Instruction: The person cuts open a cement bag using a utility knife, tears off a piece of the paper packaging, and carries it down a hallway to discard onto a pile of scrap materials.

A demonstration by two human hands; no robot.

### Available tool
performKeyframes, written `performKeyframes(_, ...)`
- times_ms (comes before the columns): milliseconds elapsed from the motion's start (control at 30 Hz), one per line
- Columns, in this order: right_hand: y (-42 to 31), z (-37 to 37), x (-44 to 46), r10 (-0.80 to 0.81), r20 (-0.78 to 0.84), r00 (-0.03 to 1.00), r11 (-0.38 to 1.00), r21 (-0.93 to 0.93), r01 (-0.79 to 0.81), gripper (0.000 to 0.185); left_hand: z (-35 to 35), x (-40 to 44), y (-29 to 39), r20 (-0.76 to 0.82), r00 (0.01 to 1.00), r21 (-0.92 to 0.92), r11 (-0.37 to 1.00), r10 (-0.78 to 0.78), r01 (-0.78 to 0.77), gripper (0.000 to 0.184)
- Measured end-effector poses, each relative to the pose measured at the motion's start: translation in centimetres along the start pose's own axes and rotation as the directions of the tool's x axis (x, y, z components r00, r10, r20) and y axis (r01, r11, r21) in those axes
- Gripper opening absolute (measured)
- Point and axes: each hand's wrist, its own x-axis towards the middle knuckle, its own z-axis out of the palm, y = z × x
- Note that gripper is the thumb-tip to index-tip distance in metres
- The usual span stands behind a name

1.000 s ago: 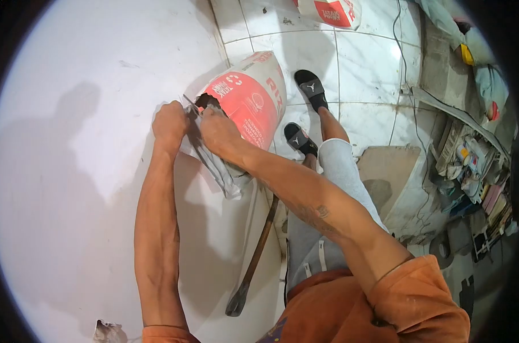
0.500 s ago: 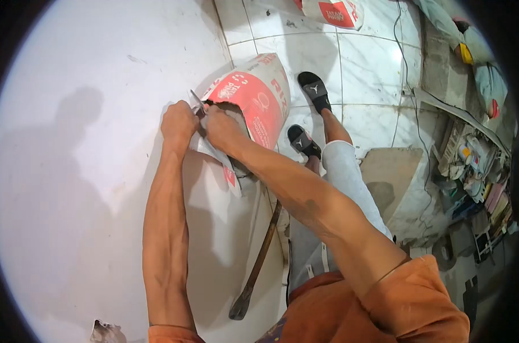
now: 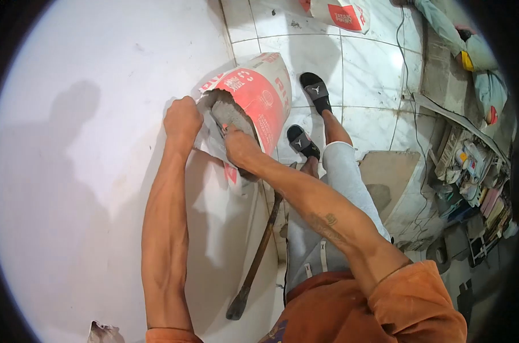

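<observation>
A red and white paper cement bag (image 3: 265,94) leans against the white wall, its side torn wide. Grey cement powder (image 3: 236,117) shows inside. My left hand (image 3: 183,117) is closed in a fist at the left edge of the tear, seemingly gripping the paper. Over the opening, my right hand (image 3: 243,150) is closed around a small bladed tool, with a bit of reddish handle showing at the fingers. The blade is hard to make out against the powder. A torn paper flap (image 3: 231,174) hangs below the opening.
A long-handled tool (image 3: 259,257) leans by the wall below the bag. My sandalled feet (image 3: 305,143) stand to the right on white tiles. Another bag (image 3: 345,17) lies at the top. A cable (image 3: 411,97) and piled clutter (image 3: 471,171) are at right.
My right hand has moved right and down, away from my left hand. The opening has widened, exposing grey powder. The bladed tool has shifted from the left edge to the opening.
</observation>
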Motion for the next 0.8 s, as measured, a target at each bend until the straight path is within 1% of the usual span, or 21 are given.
performKeyframes(33, 0.1, 0.4, -0.1, 0.032, 0.016, 0.999, 0.998, -0.047, -0.032, 0.027, 0.2, -0.3, 0.1, -0.016, 1.0, 0.019, 1.0, 0.003, -0.003, 0.015)
performKeyframes(133, -0.2, 0.3, 0.1, -0.017, -0.069, 0.997, 0.999, 0.042, 0.02, 0.027, 0.3, 0.1, 0.0, -0.07, 0.997, 0.052, 0.998, 0.033, -0.03, 0.015)
performKeyframes(233, -1.5, -0.5, 1.3, -0.093, -0.15, 0.984, 0.995, 0.027, 0.099, 0.028, 0.6, -0.4, -0.1, -0.046, 0.998, 0.056, 0.998, 0.033, -0.031, 0.015)
performKeyframes(333, -2.7, -1.9, 3.2, -0.053, -0.096, 0.994, 0.998, 0.035, 0.057, 0.03, -0.2, -0.6, 0.3, -0.028, 0.999, 0.047, 0.999, 0.02, -0.019, 0.015)
performKeyframes(433, -3.1, -1.6, 4.3, -0.081, -0.124, 0.989, 0.996, -0.032, 0.077, 0.028, 0.0, -0.6, 0.3, -0.036, 0.999, 0.039, 0.999, 0.014, -0.013, 0.015)
performKeyframes(533, -2.8, -0.9, 4.5, -0.084, -0.162, 0.983, 0.996, -0.02, 0.082, 0.026, 0.3, -0.4, 0.0, -0.034, 0.999, 0.038, 0.999, 0.022, -0.021, 0.016)
performKeyframes(633, -1.4, -0.3, 2.1, -0.073, -0.061, 0.995, 0.995, 0.063, 0.077, 0.03, 0.4, -0.5, -0.1, -0.046, 0.999, 0.044, 0.999, 0.023, -0.021, 0.015)
performKeyframes(733, -1.1, -1.2, 2.5, -0.036, -0.029, 0.999, 0.999, -0.014, 0.035, 0.031, 0.3, -1.2, -0.1, -0.029, 0.999, 0.039, 0.999, 0.036, -0.035, 0.015)
performKeyframes(800, -1.6, -1.6, 3.5, -0.088, -0.048, 0.995, 0.995, -0.054, 0.085, 0.03, 0.1, -0.9, 0.1, -0.044, 0.998, 0.037, 0.998, 0.042, -0.04, 0.015)
